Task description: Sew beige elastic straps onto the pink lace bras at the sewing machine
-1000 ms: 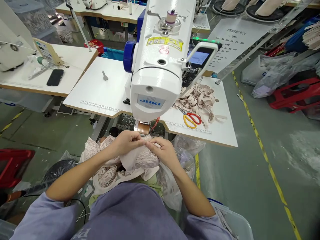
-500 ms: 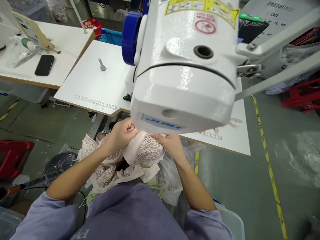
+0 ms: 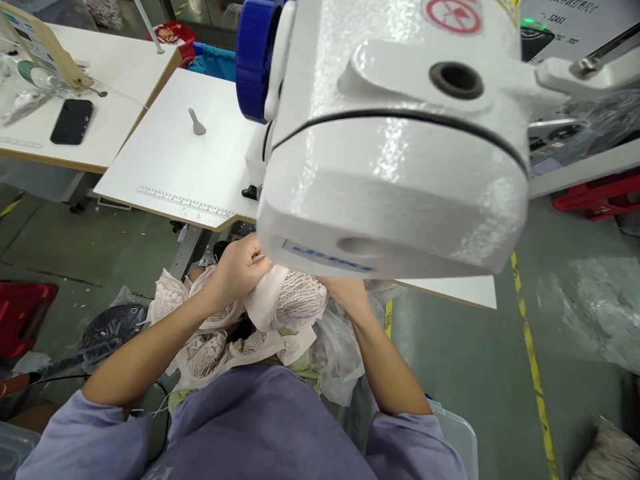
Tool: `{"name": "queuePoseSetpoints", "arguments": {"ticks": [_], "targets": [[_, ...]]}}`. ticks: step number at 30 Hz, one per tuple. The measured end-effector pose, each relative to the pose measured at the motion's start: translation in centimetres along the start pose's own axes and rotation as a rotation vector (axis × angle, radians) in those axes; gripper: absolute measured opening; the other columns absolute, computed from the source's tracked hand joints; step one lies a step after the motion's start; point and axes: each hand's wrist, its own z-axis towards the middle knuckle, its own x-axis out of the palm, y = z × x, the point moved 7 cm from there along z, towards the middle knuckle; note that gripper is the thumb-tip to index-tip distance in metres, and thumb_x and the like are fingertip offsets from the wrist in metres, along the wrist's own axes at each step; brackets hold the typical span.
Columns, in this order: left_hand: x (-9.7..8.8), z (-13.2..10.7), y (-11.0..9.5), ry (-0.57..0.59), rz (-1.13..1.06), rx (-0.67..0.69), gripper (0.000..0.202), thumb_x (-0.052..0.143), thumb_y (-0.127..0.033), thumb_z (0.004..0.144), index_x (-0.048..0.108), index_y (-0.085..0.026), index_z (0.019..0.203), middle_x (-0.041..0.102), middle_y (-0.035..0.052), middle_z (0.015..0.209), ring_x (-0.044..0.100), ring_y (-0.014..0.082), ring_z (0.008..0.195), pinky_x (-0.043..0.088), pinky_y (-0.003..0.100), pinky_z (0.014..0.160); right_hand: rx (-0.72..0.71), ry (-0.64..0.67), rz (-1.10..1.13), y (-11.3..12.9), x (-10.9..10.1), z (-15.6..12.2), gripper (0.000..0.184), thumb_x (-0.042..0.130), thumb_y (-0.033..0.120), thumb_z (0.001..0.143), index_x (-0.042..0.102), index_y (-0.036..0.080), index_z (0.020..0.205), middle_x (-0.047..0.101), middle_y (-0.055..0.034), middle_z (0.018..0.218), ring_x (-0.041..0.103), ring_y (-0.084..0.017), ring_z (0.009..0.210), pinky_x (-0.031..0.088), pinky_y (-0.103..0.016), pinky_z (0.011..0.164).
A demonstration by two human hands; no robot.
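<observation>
A pale pink lace garment [image 3: 293, 307] lies bunched in my lap below the head of a white sewing machine [image 3: 390, 147]. My left hand [image 3: 243, 267] is closed, pinching the garment's upper edge right at the machine's lower front. My right hand [image 3: 347, 293] rests on the garment's right side; its fingers are hidden under the machine head. More lace pieces [image 3: 173, 297] hang to the left of my left forearm.
The white sewing table [image 3: 175, 160] carries a printed ruler strip along its front edge and a small grey tool [image 3: 196, 123]. A second table at the left holds a black phone [image 3: 72, 121]. A red crate [image 3: 23, 317] and plastic bags [image 3: 340, 360] sit on the floor.
My view has moved closer, so the machine head now fills the frame and hides the scissors and straps. Both hands have pushed the garment up under the machine head.
</observation>
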Motion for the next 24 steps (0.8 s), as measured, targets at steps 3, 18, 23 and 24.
{"name": "queuePoseSetpoints", "arguments": {"ticks": [3,18,23,24], "targets": [[-0.1,0.0,-0.1,-0.010,0.007,0.010,0.030,0.055,-0.020,0.084,0.032,-0.023,0.065,0.031,-0.0052,0.058,0.031,0.0118,0.057,0.028,0.026,0.053,0.004,0.006,0.017,-0.1,0.0,0.1,0.026,0.068,0.042,0.082,0.065,0.022,0.066,0.064,-0.0016,0.065,0.063,-0.022,0.078,0.051,-0.033,0.068],[-0.4,0.3,-1.1,-0.029,0.068,0.043,0.020,0.054,-0.016,0.079,0.040,-0.023,0.067,0.040,-0.0035,0.057,0.039,0.0139,0.054,0.028,0.027,0.050,-0.010,0.010,0.076,-0.1,0.2,0.1,0.022,0.065,0.039,0.083,0.071,0.020,0.074,0.071,-0.0044,0.075,0.066,-0.022,0.077,0.054,-0.033,0.070],[-0.8,0.1,-1.0,0.002,0.100,0.029,0.028,0.055,-0.017,0.079,0.036,-0.023,0.060,0.029,-0.0041,0.051,0.035,0.0142,0.052,0.026,0.028,0.051,-0.004,0.054,0.068,0.1,0.4,0.1,0.020,0.066,0.040,0.084,0.072,0.021,0.083,0.073,-0.0039,0.081,0.067,-0.022,0.080,0.054,-0.033,0.075],[-1.0,0.1,-1.0,0.003,0.109,0.029,0.029,0.056,-0.017,0.080,0.036,-0.023,0.059,0.029,-0.0040,0.050,0.036,0.0145,0.052,0.027,0.028,0.051,0.013,0.049,0.053,-0.1,0.3,0.1,0.020,0.068,0.041,0.083,0.072,0.021,0.082,0.072,-0.0034,0.079,0.066,-0.021,0.077,0.053,-0.032,0.072]]}}
